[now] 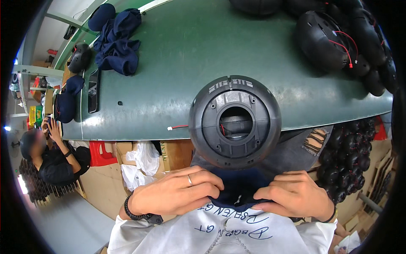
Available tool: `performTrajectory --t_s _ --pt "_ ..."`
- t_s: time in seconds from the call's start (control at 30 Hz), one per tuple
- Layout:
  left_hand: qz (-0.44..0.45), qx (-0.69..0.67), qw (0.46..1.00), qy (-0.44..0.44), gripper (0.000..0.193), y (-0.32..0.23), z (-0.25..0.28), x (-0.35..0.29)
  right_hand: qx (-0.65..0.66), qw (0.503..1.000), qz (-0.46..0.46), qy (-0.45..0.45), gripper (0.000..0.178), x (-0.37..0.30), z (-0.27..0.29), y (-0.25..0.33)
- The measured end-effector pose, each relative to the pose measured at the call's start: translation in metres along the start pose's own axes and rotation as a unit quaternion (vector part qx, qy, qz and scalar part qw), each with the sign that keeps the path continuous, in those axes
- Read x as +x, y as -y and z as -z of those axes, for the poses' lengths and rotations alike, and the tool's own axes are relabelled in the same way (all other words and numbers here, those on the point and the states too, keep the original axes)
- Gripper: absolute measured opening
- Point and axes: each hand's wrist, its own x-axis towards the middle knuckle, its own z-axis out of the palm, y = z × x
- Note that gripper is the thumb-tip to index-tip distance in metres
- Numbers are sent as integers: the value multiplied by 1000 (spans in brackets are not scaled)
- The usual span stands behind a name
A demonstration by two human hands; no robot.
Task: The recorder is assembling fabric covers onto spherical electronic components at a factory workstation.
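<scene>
My left fingers [209, 189] and right fingers [267, 194] grasp the navy fabric [239, 183] between my blue-lettered white shirt [182, 233] and the black shell [235, 148] at the worktop [169, 84]; white bags [146, 158] lie in a printed carton [179, 154].

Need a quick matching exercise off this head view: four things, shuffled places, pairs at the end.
1. Dark blue cloth piece before the white shirt
2. Single round black plastic shell with circular hole
3. Flat black rectangular phone
4. Cluster of rounded black plastic shells

A. Green table's far right
B. Between left hand and right hand
C. Table's left end
D. Table's near edge

Pairs: 1-B, 2-D, 3-C, 4-A
</scene>
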Motion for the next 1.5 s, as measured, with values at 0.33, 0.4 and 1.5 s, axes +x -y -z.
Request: performTrajectory --t_s 0.33,0.4,1.5 --pt "68 -45 996 -44 28 4 2 -1 101 992 -52 -56 27 11 -3 4" --pt "61 -32 996 -56 27 6 -1 -1 104 991 -66 -52 27 15 -5 3" --pt "-105 45 898 -424 37 56 -21 24 -101 938 45 -329 39 42 -16 -12"
